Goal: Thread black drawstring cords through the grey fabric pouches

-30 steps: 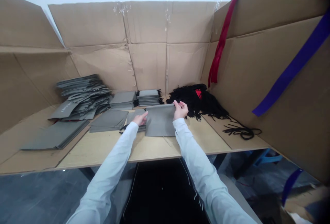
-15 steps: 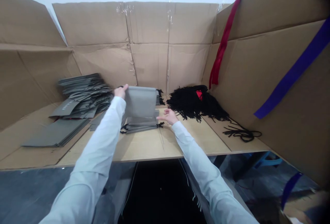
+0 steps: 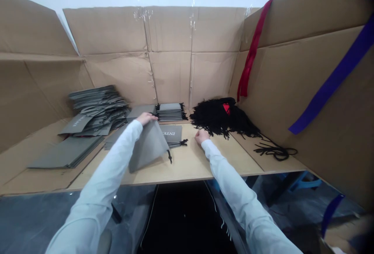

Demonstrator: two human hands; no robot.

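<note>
A grey drawstring bag (image 3: 149,145) hangs tilted from my left hand (image 3: 147,118), whose fingers are closed on its upper edge. A knotted black cord dangles from the bag's right corner. Behind it, partly covered, lie more grey bags with white lettering (image 3: 172,132) and black cord ends on the wooden board. My right hand (image 3: 201,136) is curled just above the board, in front of a heap of black cords (image 3: 222,115). What its fingers hold, if anything, is hidden.
At the left stand a tall, uneven pile of grey bags (image 3: 99,104) and a flat stack of grey pieces (image 3: 66,152). A neat corded stack (image 3: 171,112) sits at the back. Cardboard walls (image 3: 169,32) enclose the table; a red ribbon (image 3: 255,47) and a blue ribbon (image 3: 330,82) hang at right.
My left hand has come lower and to the right, and its bag has swung down and tilted. My right hand has shifted slightly right, and its fingers have curled in.
</note>
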